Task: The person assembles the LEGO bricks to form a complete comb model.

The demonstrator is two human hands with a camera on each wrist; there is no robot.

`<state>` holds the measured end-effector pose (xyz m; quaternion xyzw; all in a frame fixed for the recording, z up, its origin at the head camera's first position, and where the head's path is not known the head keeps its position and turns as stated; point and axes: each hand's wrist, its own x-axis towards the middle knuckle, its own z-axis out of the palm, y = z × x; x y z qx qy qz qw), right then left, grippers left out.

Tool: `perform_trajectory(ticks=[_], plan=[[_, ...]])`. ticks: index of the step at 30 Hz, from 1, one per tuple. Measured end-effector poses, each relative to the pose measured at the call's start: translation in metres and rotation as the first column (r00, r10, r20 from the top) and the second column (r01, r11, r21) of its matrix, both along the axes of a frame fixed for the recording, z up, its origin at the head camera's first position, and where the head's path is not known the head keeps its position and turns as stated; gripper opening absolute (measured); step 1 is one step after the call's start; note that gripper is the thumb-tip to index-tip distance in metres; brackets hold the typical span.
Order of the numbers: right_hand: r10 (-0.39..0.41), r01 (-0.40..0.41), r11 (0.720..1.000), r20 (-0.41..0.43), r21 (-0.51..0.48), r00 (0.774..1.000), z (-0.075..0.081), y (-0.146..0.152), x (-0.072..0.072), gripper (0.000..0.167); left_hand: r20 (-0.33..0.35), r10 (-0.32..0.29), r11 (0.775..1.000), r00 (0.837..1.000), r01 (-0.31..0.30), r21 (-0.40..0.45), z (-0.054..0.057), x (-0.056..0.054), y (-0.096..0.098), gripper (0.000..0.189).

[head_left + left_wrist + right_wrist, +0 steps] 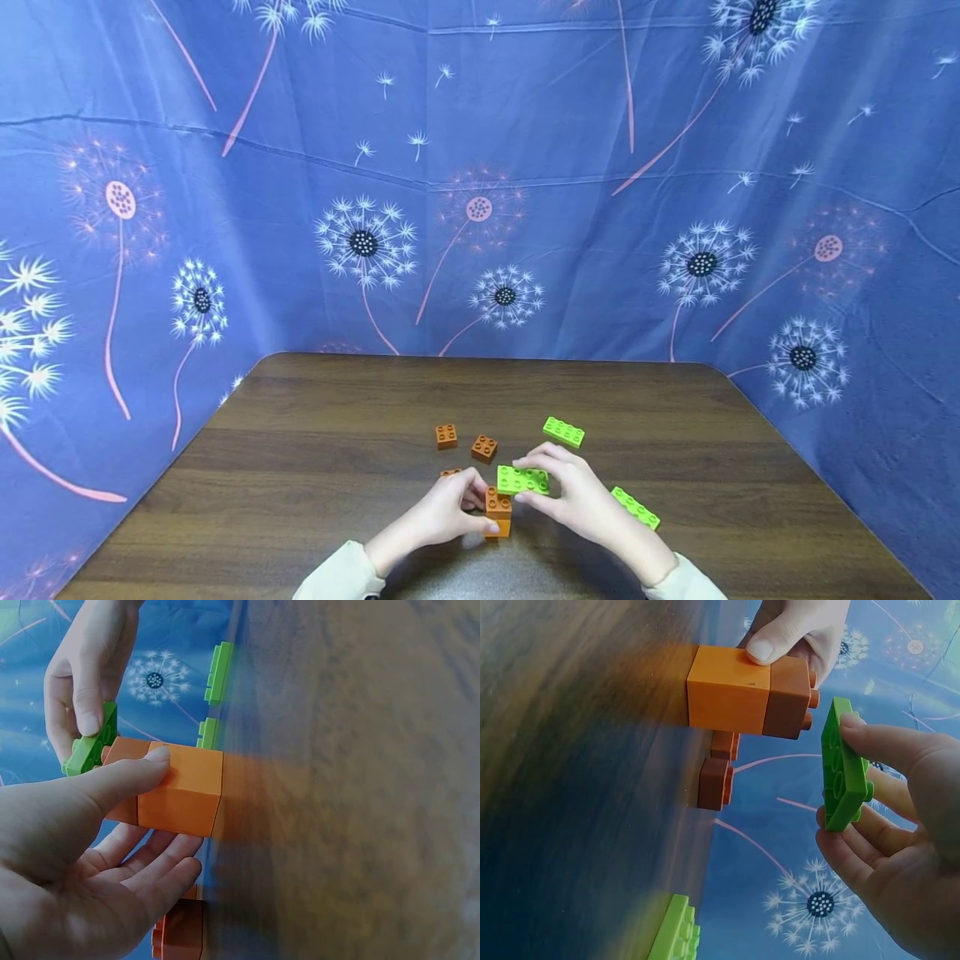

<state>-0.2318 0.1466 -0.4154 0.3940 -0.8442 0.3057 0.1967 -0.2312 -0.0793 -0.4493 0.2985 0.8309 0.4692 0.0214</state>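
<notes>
A small stack stands on the table, a taller light orange block (pixel 184 784) below and a brown-orange four-stud toy brick (pixel 498 502) on top. My left hand (pixel 447 510) grips this stack, thumb on the near side and fingers behind it. Between thumb and fingertips, my right hand (pixel 568 490) pinches a thin green toy brick (pixel 845 769) with two rows of studs. The green brick is just above the stack, its hollow underside facing the top studs, with a gap showing in the right wrist view.
Two brown-orange bricks, one at the left (pixel 446 436) and one nearer the middle (pixel 484 448), lie behind the stack; another (pixel 450 472) is mostly hidden by my left hand. Green bricks lie at the back (pixel 564 431) and at the right (pixel 636 508). A blue patterned cloth (pixel 585 250) surrounds the wooden table (pixel 315 433).
</notes>
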Motion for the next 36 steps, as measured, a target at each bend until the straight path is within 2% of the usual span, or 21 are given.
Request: perform_trajectory(ticks=[4,9,20,27,36], plan=[[0.005,-0.005,1.0,0.015,0.016,1.0,-0.0019,-0.0008,-0.0003,0.036,0.009,0.016,0.999,1.0,-0.016,-0.03,0.0031,0.0005,0.001,0.034],[0.048,-0.049,0.999,0.04,0.019,0.998,-0.0037,-0.0026,0.0008,0.035,0.013,0.01,0.999,1.0,-0.01,-0.045,0.0025,-0.0011,0.0011,0.034],[0.078,-0.078,0.996,0.018,0.043,0.997,-0.0069,-0.0066,0.0013,0.027,0.014,0.004,0.999,1.0,-0.004,-0.037,0.002,-0.0011,0.0013,0.033],[0.113,-0.115,0.993,0.052,0.039,0.992,-0.0068,-0.0072,0.0028,0.022,0.016,0.0,0.999,1.0,0.0,-0.032,-0.0008,-0.0015,0.0013,0.033],[0.123,-0.125,0.99,0.04,0.058,0.992,-0.0058,-0.0085,0.0033,0.018,0.016,0.003,1.0,1.0,-0.003,-0.03,0.0007,-0.0012,0.001,0.034]])
